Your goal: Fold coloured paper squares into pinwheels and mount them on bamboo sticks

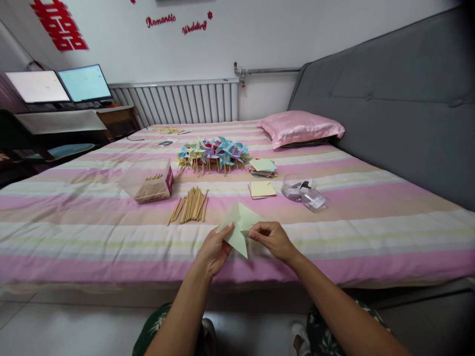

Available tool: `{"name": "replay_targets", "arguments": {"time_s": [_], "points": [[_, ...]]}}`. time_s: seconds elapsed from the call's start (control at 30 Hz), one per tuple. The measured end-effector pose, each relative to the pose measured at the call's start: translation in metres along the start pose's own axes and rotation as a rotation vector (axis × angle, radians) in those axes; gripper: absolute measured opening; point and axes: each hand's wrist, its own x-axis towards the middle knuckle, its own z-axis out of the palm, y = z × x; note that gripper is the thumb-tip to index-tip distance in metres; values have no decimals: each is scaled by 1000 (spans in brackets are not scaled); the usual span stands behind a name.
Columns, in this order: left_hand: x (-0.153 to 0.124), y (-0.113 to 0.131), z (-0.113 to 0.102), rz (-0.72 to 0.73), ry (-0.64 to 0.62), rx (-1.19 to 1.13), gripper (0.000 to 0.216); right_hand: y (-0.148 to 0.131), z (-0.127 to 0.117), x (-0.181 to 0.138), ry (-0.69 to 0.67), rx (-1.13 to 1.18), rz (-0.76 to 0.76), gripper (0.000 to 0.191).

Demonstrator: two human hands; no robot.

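Note:
Between my hands, above the near edge of the bed, is a pale green paper pinwheel (236,239), with pointed blades and no stick visible on it. My left hand (217,249) grips its left side, thumb on top and fingers underneath. Closed in a pinch, my right hand (272,238) is at the right side of the paper, near the middle. Whether something small is between those fingertips is too small to tell. Beyond my left hand lies a pile of thin wooden sticks (193,205). Square paper sheets (261,190), yellow on top, lie beyond my right hand.
Finished pinwheels (224,151) stand clustered farther back. A clear box of sticks (152,190) is at left. Another paper stack (263,165) and a clear round container (293,188) with a plastic bag (313,199) are at right. A pink pillow (302,127) lies by the headboard (393,94).

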Motion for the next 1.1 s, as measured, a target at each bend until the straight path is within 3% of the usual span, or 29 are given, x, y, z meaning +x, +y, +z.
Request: {"name": "replay_targets", "arguments": {"time_s": [0.5,0.83,1.1], "points": [[-1,-2,4,-4,-57,15,19,-1,1,2,132,27,102,32],[-3,0,3,-16,-43,168,27,2,-3,2,15,34,118,30],[-2,-1,2,13,-34,227,34,7,-3,0,5,29,153,29]]}}
